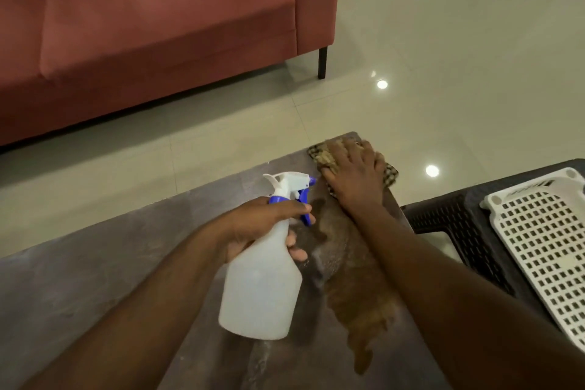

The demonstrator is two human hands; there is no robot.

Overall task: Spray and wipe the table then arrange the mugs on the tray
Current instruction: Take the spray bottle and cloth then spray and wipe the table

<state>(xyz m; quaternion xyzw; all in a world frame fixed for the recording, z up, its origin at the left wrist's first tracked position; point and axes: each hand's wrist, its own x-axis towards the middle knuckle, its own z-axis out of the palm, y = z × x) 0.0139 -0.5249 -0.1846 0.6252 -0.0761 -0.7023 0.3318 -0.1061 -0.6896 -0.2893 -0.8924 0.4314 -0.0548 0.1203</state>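
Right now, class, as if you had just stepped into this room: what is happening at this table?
A person is cleaning a grey table. The left hand holds a white spray bottle with a blue trigger above the tabletop. The right hand presses a patterned cloth flat near the far right corner, and a wet streak runs back along that edge. A white perforated tray sits on a dark stool to the right, with no mugs in view.

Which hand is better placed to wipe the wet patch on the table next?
The right hand. It already presses the brown patterned cloth flat on the grey table, just beyond the wet streak. The left hand is occupied gripping the white plastic spray bottle.
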